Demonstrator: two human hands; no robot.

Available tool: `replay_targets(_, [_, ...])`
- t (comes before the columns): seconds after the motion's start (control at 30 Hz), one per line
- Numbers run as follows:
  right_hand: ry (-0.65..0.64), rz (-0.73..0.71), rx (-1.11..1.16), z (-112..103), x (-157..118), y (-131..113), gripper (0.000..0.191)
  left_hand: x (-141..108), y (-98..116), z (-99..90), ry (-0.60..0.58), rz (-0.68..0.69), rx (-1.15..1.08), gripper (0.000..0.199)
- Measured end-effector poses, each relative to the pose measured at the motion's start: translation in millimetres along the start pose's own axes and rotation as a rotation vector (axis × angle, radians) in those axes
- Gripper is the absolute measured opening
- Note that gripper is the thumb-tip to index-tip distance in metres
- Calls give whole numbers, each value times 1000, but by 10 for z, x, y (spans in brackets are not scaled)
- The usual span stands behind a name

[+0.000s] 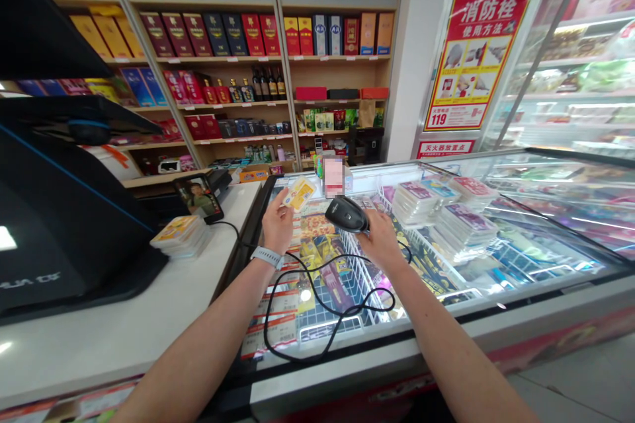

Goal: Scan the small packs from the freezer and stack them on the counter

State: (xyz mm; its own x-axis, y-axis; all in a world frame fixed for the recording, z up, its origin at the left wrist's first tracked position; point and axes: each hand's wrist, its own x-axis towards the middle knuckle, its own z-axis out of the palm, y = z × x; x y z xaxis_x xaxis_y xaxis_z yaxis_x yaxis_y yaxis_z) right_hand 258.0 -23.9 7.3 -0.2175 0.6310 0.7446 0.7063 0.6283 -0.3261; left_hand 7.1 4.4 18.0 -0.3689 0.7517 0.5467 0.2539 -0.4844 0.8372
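My left hand point(278, 221), with a grey watch band point(268, 256) on the wrist, holds up a flat clear pack with a yellow label point(299, 195). In my right hand point(381, 238) is a black handheld scanner point(347, 214), its head pointing left toward the pack; the two do not touch. From the scanner a black cable point(317, 271) loops over the glass top of the freezer point(347, 337). Stacked yellow-labelled packs point(181, 236) sit on the white counter point(99, 350) at the left. Several stacks of packs with purple point(464, 225), blue and red labels rest on the glass at the right.
A dark checkout machine point(64, 211) fills the left side, with a phone point(199, 198) propped beside it. Shelves point(218, 61) of boxes and bottles line the back wall. A red poster point(480, 59) hangs at the back right, near a glass-fronted display case point(580, 79).
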Motion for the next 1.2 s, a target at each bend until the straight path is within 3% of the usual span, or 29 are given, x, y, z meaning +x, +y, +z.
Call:
replay_targets(0.9, [38,18,4,-15,3,-30,33,9,-52,-5,-5,10,-2,52])
replay_targets(1.1, [52,17,15,-7,5,4,35,3,-52,-25,-3,-24,47,53])
replay_targets(1.2, [52,24,5,-14,5,7,33,16,-48,-65,-7,-38,179,53])
